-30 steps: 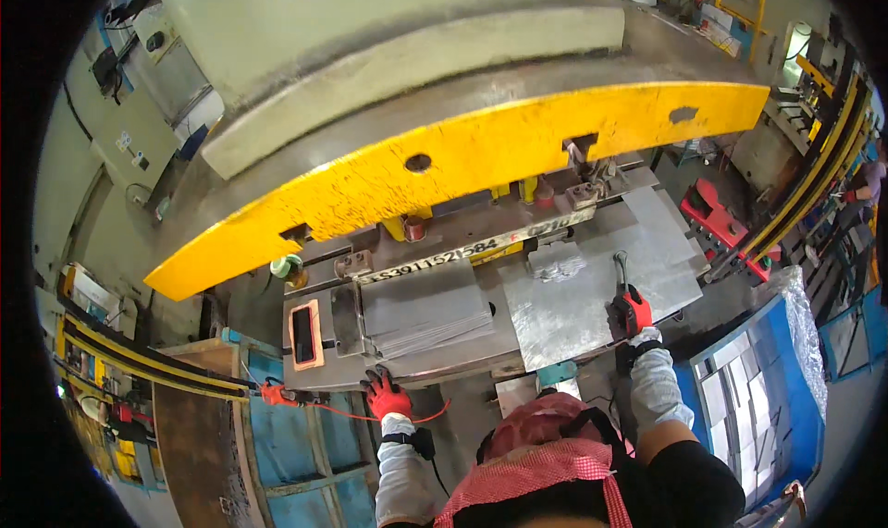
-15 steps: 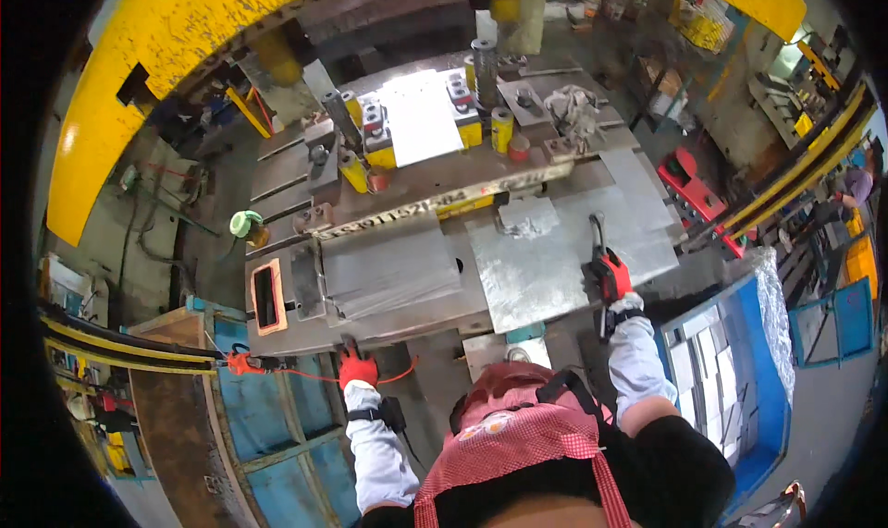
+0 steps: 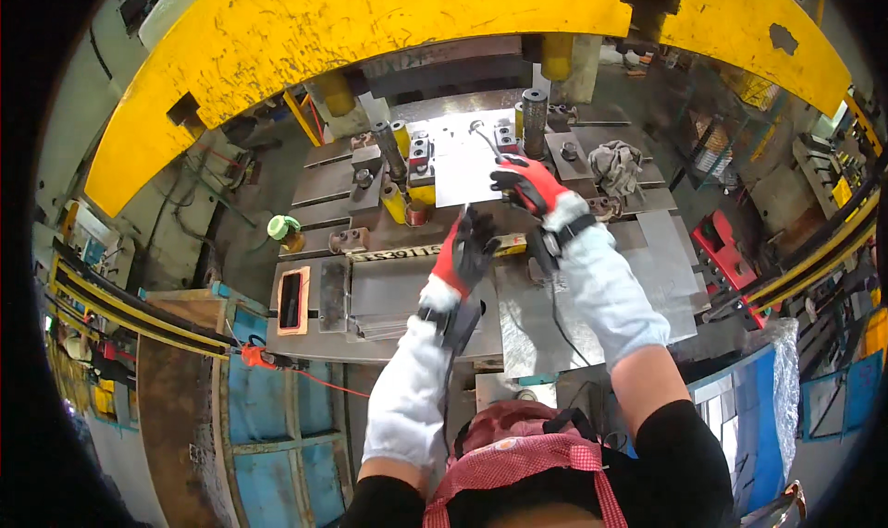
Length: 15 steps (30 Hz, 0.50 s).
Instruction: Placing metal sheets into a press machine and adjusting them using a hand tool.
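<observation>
My right hand (image 3: 532, 188), in a red and black glove, is closed around the handle of a thin metal rod tool (image 3: 485, 139). The rod's rounded tip meets the bright metal sheet (image 3: 455, 178) lying in the press die. My left hand (image 3: 467, 249), gloved alike, reaches up to the near edge of that sheet with fingers stretched out and partly apart. Whether its fingertips touch the edge is hard to tell. Below the left hand lies a stack of grey sheets (image 3: 393, 288); under my right forearm is a larger shiny sheet (image 3: 527, 329).
Guide posts (image 3: 535, 126) and yellow cylinders (image 3: 393, 202) flank the die. The yellow press frame (image 3: 444, 19) arches overhead. A grey rag (image 3: 615, 165) lies on the bed at right. A green-lidded bottle (image 3: 283, 230) stands left. A blue-sided bin (image 3: 754, 389) is at lower right.
Both hands have moved forward to the die, the right one carrying the rod tool from over the shiny sheet. My left hand has left the table's front edge near the red cord.
</observation>
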Each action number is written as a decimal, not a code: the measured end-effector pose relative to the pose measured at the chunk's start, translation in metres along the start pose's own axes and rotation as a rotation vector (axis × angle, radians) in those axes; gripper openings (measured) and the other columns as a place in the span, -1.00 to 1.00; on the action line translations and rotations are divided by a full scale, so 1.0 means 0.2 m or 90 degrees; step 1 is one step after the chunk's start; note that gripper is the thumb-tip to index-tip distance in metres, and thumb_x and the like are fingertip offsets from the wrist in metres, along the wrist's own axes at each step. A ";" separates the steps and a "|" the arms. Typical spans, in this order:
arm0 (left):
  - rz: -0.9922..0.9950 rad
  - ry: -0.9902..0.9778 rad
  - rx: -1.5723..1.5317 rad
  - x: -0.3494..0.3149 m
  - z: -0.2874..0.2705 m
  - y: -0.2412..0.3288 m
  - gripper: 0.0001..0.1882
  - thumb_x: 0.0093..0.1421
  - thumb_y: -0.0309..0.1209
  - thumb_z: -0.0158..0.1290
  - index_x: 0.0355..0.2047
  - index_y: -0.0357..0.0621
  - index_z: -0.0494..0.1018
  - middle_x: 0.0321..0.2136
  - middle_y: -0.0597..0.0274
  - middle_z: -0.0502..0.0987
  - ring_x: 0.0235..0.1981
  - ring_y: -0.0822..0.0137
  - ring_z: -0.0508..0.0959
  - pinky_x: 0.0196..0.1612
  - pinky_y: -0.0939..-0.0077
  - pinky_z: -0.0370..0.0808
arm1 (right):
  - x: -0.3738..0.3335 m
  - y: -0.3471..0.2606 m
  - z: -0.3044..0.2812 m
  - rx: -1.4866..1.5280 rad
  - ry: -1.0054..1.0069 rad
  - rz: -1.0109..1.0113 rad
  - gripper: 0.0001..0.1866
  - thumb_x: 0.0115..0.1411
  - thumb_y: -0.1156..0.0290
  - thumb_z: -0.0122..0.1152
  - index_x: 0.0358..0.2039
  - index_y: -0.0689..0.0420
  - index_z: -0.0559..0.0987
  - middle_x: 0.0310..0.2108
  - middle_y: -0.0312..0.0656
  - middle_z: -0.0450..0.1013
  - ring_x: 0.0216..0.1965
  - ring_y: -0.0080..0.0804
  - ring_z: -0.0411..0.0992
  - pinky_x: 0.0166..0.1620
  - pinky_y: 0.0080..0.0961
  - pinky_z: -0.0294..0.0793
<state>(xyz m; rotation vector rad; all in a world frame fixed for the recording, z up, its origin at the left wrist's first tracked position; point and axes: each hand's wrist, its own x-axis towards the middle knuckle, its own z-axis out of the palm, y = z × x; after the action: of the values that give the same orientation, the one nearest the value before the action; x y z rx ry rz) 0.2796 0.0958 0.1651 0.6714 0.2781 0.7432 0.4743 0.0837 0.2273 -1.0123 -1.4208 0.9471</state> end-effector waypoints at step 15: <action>0.392 0.249 0.862 -0.22 -0.25 0.22 -0.74 0.08 -0.41 -0.03 -0.20 -0.16 0.45 -0.51 0.13 0.45 -0.52 0.29 0.45 -0.45 0.47 0.37 | -1.32 0.22 -0.07 0.162 0.195 0.315 -0.50 0.12 0.42 0.06 0.11 0.10 0.27 -0.48 -0.38 0.38 -0.60 -0.66 0.26 -0.53 -0.67 0.29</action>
<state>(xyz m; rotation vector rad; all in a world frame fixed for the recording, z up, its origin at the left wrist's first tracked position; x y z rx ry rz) 0.2026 0.1120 0.1559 1.9489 0.9994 1.2500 0.5020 -0.1535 0.1045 -1.2775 -0.7831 1.2303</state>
